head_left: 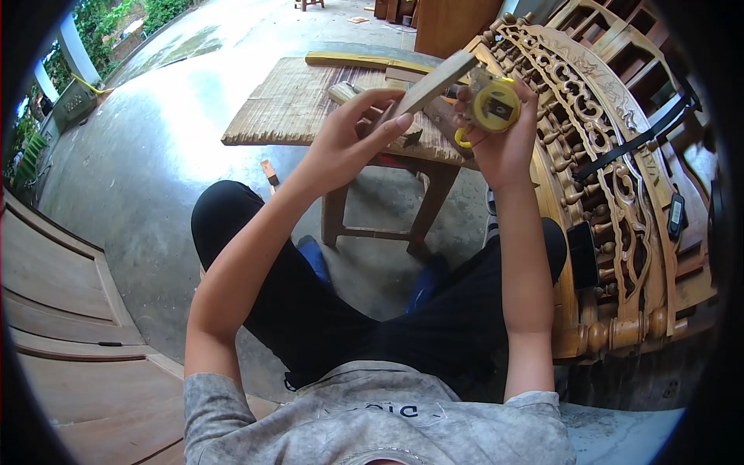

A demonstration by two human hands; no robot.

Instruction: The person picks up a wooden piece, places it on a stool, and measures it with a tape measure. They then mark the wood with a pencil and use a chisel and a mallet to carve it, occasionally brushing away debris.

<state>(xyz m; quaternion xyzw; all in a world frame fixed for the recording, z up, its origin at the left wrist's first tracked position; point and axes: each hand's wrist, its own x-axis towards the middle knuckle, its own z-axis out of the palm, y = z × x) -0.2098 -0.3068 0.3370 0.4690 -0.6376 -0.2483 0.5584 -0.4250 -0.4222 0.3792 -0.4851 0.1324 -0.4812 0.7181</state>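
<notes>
Wooden strip (440, 82) is clamped in left grip (353, 139); right grip (505, 152) clasps tape measure (496, 107).

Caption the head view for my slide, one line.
Left hand grips a wooden strip; right hand holds a yellow tape measure.

Wooden strip (439, 82) slanted; yellow tape measure (497, 107) near upper end.

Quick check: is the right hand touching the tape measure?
Touching. The head view shows the right hand gripping the yellow tape measure, its case held between thumb and fingers.
</notes>
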